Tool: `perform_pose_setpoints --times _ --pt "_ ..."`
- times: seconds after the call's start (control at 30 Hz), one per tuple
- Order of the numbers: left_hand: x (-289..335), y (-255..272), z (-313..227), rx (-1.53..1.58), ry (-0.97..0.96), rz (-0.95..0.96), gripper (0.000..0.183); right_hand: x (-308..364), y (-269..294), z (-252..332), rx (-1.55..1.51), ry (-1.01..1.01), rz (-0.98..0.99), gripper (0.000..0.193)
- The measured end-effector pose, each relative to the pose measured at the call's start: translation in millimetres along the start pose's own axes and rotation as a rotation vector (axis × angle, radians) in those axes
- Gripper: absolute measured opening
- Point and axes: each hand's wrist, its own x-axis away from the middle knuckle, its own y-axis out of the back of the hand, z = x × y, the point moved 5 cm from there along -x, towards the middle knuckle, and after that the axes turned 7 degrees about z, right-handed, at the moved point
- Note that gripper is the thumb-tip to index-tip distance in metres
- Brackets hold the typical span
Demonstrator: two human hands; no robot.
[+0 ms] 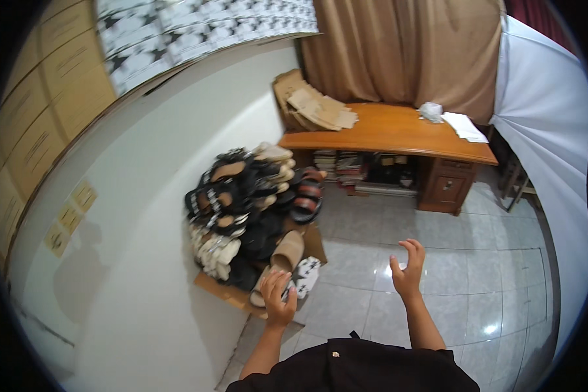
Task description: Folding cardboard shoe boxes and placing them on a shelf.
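My left hand [279, 299], fingers bent and apart, hovers in front of a pale beige shoe [259, 291] at the near side of a large pile of footwear. Whether it touches that shoe cannot be made out. Just beyond lies a tan closed-toe slipper [288, 250], and beside it a white item with black stars [307, 274]. Brown strapped sandals [308, 195] rest at the pile's right edge, with black sandals [217, 196] and cream shoes [217, 256] on the left. Out over the tiled floor, my right hand [408, 269] is empty, thumb and fingers curved apart.
Flattened cardboard [223, 291] lies under the pile, against a white wall [144, 196]. A wooden desk [392, 134] stands at the back, bearing cardboard pieces [317, 108] and papers [464, 127]. Stacked boxes [65, 78] line a ledge at upper left; white cloth [542, 117] hangs at right.
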Motion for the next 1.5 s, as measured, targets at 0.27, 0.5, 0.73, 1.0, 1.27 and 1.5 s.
perform_pose_setpoints --times 0.27,0.5,0.73,1.0,1.27,1.5 --pt "-88.5 -145.0 -26.2 0.214 -0.018 -0.058 0.031 -64.0 15.5 -89.5 0.063 0.005 -0.055 0.031" --pt "-156.1 -251.5 34.1 0.282 -0.025 0.195 0.037 -140.3 -59.9 -178.4 -0.030 -0.077 0.111 0.028" --pt "-300.2 -330.0 93.3 0.302 0.038 0.189 0.036 -288.5 -130.6 -236.4 0.020 0.008 0.226 0.027" --pt "-462.5 -428.6 129.4 0.285 -0.039 0.214 0.034 -409.2 -189.1 -323.4 0.062 -0.021 0.239 0.026" --pt "-534.8 -566.6 208.3 0.157 0.121 0.357 0.030 -503.4 -274.7 -467.6 0.058 -0.140 0.336 0.025" --pt "-628.2 -701.5 350.4 0.962 1.095 0.219 0.036 -625.7 -377.4 -555.5 0.037 -0.005 0.557 0.026"
